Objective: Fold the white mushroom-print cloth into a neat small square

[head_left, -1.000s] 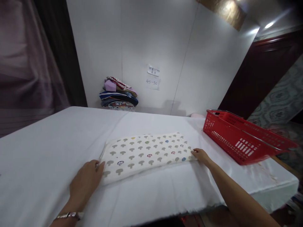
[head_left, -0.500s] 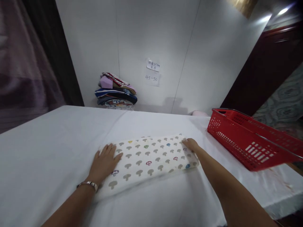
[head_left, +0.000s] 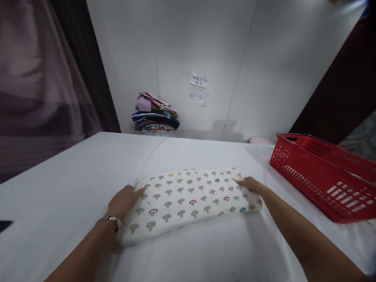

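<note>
A folded white cloth (head_left: 188, 196) printed with grey and a few coloured mushrooms lies flat on the white-covered table. At its left end my left hand (head_left: 123, 201) has the thumb on top and the other fingers curled down at the edge, partly hidden. My right hand (head_left: 251, 184) grips the opposite end, with its thumb over the print and its fingers mostly out of sight. A bracelet (head_left: 111, 221) circles my left wrist.
To the right a red plastic basket (head_left: 317, 176) with metal handles stands on the table (head_left: 73, 188). A stack of folded fabrics (head_left: 157, 117) sits by the back wall. Two paper notes (head_left: 198, 90) are stuck there. Curtains (head_left: 35, 78) hang at left.
My left hand has gone from lying spread on the cloth to curling round its left edge. The right hand stays at the right end. My view has turned slightly left.
</note>
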`<state>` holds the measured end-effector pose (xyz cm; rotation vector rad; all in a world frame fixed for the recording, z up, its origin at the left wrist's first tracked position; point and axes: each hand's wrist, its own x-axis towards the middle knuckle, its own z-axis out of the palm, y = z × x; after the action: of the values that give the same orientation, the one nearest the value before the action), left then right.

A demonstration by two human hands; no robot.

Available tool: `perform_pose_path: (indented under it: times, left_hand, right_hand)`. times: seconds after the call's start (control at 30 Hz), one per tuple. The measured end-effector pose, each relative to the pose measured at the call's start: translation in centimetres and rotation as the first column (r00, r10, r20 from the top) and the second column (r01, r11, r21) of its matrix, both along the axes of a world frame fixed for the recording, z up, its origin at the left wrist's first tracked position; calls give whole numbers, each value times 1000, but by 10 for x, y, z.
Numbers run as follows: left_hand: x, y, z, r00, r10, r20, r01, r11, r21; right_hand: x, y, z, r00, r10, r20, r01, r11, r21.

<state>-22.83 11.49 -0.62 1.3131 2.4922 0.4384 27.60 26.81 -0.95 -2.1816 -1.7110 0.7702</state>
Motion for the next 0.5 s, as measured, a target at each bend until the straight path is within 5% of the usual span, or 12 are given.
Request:
perform_pose_path:
  times: [0.13, 0.3, 0.5]
  left_hand:
    - [2, 2, 7, 998, -11, 55, 17, 995, -103]
    - [7, -1, 13, 999, -5, 46, 7, 998, -59]
    - [5, 1, 10, 971, 112, 213, -104, 993, -50]
  right_hand:
    - [8, -9, 9, 968, -43, -246, 7, 989, -145]
    - [17, -19, 15, 798, -21, -602, -197, 935, -295]
    - [18, -21, 10, 692, -112, -713, -223, 906, -359]
